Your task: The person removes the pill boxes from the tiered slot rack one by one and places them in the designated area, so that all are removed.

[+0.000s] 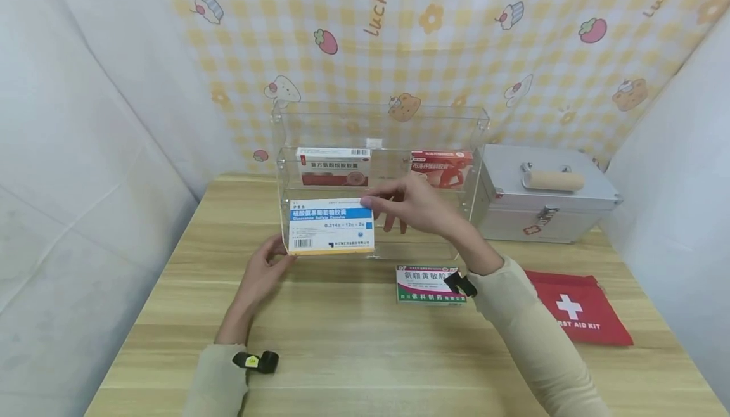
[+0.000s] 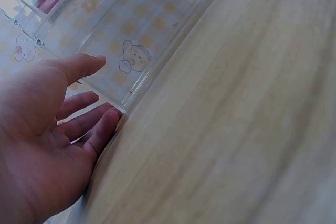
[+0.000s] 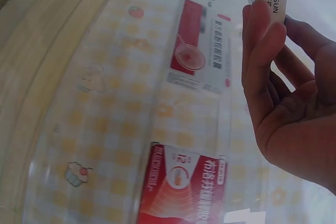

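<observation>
Wood-grain bench [image 1: 353, 341], clear acrylic tiered rack [image 1: 380, 127] at 12 o'clock. Blue-and-white medicine box [image 1: 331, 225] stands on its front tier. Right hand [image 1: 419, 205] pinches the top corner; left hand [image 1: 263, 269], fingers straight, steadies the bottom-left. Judgement: keep it upright, square to the front wall, release right grip last.

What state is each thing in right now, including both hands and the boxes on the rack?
Blue-and-white medicine box: upright in the clear acrylic rack's front tier, pinched at its top corner by the right hand.
Left hand: open, fingers at the rack's lower left corner.
Two red-and-white boxes: standing on the back tier.
Green-and-white box: flat on the table.
Metal case: closed.
First aid pouch: lying flat.
</observation>
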A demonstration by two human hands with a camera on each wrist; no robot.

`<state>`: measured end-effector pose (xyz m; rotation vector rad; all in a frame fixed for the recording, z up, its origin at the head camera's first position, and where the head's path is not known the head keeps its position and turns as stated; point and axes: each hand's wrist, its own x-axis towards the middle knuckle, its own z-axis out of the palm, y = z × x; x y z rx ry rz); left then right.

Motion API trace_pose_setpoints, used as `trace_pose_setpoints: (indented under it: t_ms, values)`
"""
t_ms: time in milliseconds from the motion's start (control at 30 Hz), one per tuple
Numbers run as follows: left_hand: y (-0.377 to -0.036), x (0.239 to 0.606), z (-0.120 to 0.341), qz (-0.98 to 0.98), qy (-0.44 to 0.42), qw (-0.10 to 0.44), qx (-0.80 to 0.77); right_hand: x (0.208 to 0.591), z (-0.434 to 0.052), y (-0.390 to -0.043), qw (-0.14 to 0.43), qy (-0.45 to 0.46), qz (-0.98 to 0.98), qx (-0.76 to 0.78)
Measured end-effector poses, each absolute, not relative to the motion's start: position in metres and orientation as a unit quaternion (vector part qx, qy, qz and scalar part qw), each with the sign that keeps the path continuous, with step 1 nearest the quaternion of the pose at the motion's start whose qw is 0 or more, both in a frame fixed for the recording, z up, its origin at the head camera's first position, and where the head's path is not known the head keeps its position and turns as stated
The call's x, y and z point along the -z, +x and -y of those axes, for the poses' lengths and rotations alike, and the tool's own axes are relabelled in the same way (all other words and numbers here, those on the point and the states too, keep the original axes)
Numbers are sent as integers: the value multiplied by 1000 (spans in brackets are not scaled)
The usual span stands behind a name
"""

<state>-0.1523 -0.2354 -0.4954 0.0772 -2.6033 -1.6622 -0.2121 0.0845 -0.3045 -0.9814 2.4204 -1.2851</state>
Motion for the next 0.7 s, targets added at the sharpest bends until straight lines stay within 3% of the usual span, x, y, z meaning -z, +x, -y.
trace_pose_setpoints:
  t_ms: [367, 700]
  values:
    - [-151, 495, 236, 830, 28, 17, 557, 329, -84, -214, 172, -346, -792, 472]
    - [-152, 496, 237, 829, 21, 23, 558, 383, -84, -207, 224, -330, -779, 484]
